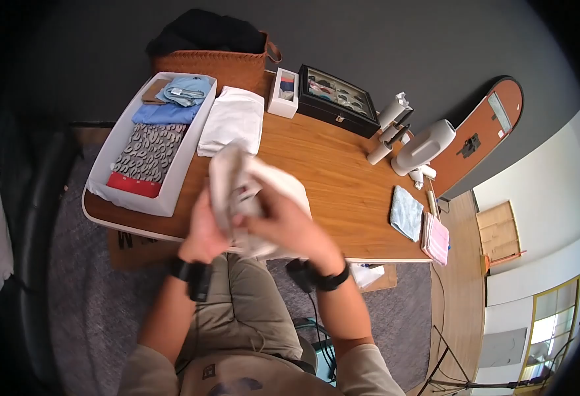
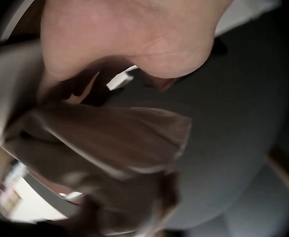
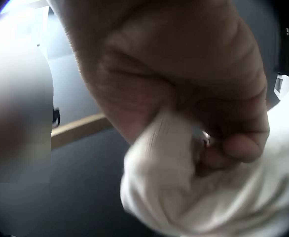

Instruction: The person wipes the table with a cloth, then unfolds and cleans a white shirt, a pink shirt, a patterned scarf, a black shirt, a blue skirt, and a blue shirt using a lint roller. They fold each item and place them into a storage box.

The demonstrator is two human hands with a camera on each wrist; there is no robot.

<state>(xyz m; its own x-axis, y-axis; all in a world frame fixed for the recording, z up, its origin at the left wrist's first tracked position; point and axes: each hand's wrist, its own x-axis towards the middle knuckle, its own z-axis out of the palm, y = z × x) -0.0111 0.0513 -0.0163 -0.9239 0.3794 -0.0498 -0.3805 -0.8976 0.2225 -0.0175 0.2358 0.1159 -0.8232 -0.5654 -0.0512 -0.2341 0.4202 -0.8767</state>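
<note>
A bunched off-white cloth (image 1: pixel 227 185) is held up between both hands over the table's front edge, blurred in the head view. The left hand (image 1: pixel 207 228) grips it from the left side; in the left wrist view the cloth (image 2: pixel 120 138) hangs in loose folds below the palm. From the right, the right hand (image 1: pixel 290 221) holds the same cloth, and in the right wrist view its curled fingers (image 3: pixel 240 145) pinch the fabric (image 3: pixel 159 168). Part of the left hand's fingers is hidden behind the cloth.
A white box (image 1: pixel 191 142) of folded clothes stands at the left, beside a folded white cloth (image 1: pixel 234 122). Behind are a woven basket (image 1: pixel 204 63), a small white box (image 1: pixel 283 94) and a black display case (image 1: pixel 339 99). Bottles (image 1: pixel 424 146) and folded cloths (image 1: pixel 406 212) lie right.
</note>
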